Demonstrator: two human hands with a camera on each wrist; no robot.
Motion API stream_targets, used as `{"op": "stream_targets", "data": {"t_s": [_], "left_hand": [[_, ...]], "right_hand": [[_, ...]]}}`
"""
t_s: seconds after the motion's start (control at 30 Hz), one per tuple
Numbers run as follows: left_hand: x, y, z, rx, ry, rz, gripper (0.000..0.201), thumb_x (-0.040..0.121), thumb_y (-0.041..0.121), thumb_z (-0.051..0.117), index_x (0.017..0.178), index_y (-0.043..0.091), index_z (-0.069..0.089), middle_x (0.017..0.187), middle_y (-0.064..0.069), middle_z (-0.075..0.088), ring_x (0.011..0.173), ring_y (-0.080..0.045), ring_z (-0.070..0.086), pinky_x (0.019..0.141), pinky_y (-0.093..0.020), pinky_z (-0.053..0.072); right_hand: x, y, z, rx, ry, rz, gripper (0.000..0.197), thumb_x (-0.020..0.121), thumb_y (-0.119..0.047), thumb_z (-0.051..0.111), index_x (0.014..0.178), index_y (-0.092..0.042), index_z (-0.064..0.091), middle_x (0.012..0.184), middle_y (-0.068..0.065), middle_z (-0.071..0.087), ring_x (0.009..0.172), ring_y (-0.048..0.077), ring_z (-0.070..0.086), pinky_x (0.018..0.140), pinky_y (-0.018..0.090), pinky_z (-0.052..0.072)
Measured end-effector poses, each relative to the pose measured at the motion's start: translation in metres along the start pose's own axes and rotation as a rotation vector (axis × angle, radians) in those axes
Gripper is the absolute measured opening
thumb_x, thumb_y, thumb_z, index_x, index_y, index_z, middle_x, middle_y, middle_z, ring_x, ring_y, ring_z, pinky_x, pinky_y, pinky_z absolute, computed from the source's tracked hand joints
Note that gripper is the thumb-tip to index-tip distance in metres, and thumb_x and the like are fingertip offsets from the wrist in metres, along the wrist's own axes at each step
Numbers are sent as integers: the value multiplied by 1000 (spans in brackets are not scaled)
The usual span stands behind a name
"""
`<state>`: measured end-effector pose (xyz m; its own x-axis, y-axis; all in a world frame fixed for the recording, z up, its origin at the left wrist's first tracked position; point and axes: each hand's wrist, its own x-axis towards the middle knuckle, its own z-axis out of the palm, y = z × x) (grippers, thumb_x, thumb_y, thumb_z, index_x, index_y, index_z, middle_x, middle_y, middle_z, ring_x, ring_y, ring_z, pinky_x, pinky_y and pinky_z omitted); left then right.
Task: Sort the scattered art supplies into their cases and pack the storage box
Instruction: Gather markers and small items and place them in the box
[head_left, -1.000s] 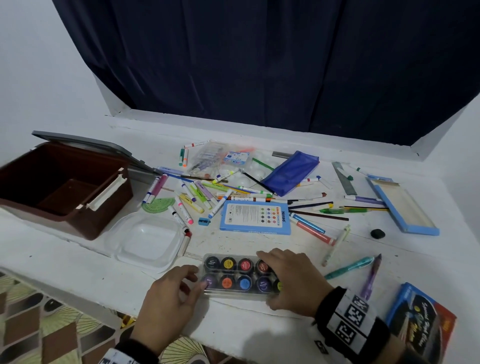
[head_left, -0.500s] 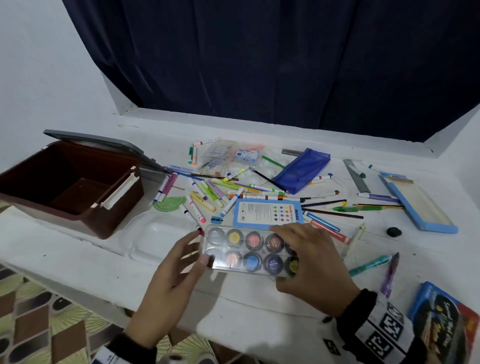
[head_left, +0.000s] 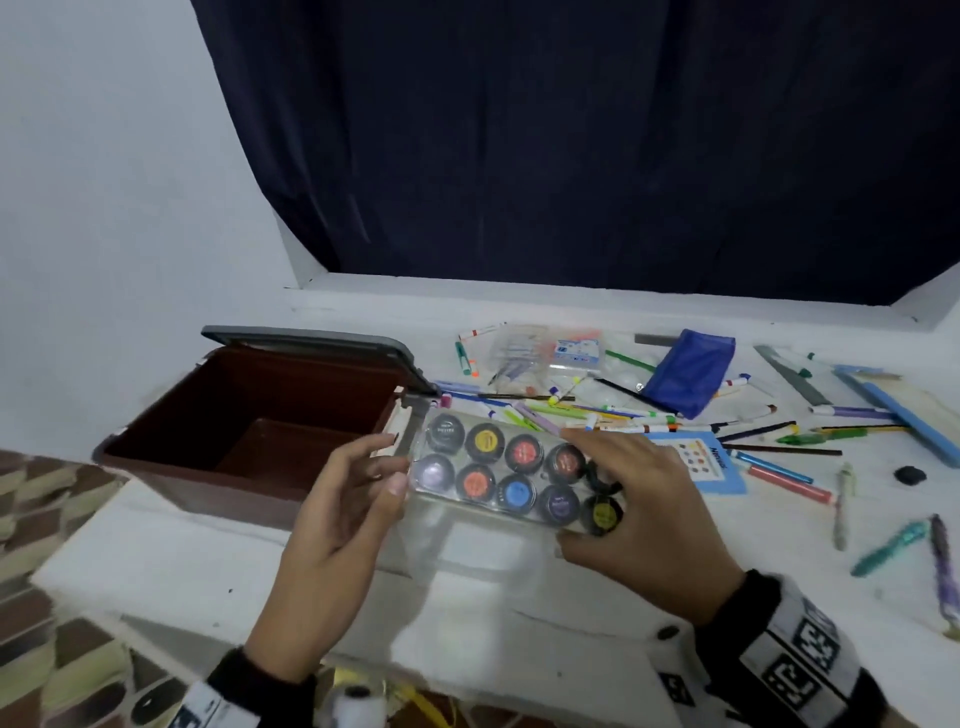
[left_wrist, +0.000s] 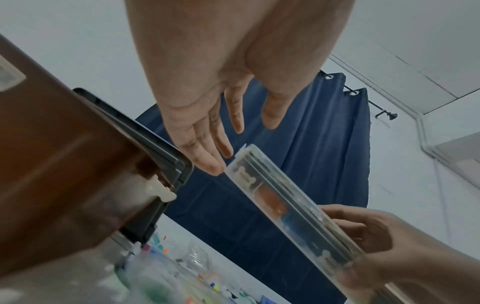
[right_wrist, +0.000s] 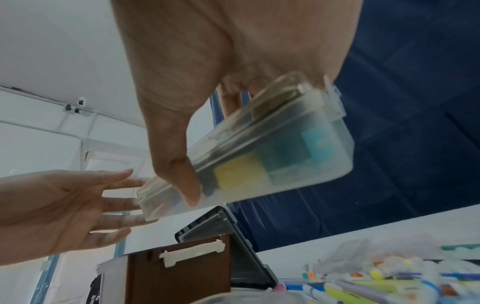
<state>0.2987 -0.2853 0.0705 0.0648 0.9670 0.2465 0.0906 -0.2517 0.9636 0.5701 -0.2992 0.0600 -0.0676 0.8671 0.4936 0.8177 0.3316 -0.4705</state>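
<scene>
We see the storage box (head_left: 249, 415) at the left of the table (head_left: 208, 561), lid (head_left: 311, 343) tipped back behind it. The paint case (head_left: 514, 473) hangs just right of the box — between both hands. Behind and right lie markers (head_left: 597, 410), a pouch (head_left: 691, 371) — farther right, a tray (head_left: 904, 410).

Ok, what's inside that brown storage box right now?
The brown storage box stands open, and the visible part of its interior looks bare, with only a raised step on the floor. The near wall hides the front of the floor.
</scene>
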Motion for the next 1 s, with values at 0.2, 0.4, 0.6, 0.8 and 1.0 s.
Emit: {"op": "stream_targets", "data": {"t_s": [0.2,0.4,0.6,0.8,1.0], "left_hand": [[15,-7,-72,23,4,17,33,89,24,60,122,21,59,114,-2,70,109,-19,67,94,-49,55],[36,-15,-120,45,10,41,32,89,27,59,121,25,60,115,-1,70,105,-20,68,88,-36,58],[72,-21,-155,167,-57,76,31,92,36,55,123,35,56,115,9,67,104,-10,68,89,-35,52],[113,-31,-186,272,-143,57,33,90,47,54,123,46,53,114,15,64,102,-8,67,87,-24,53],[141,-57,-209,490,-69,168,30,96,43,53,125,38,54,119,17,61,115,-4,59,93,-28,49]], "right_hand": [[26,-53,38,-9,60,-53,83,48,-36,77,128,-18,64,122,-8,67,113,17,61,92,42,46],[60,-92,63,-70,44,-126,78,50,-42,71,125,-20,65,116,-9,67,107,19,63,87,43,47],[102,-110,90,-129,-52,-140,81,50,-45,75,127,-22,65,118,-10,68,106,15,63,86,38,47],[138,-121,116,-156,-142,-132,79,58,-58,73,126,-19,66,109,-10,71,96,15,66,82,34,52],[161,-124,137,-252,-265,-150,70,61,-62,64,122,-27,65,102,-13,67,91,14,63,79,34,49]]}}
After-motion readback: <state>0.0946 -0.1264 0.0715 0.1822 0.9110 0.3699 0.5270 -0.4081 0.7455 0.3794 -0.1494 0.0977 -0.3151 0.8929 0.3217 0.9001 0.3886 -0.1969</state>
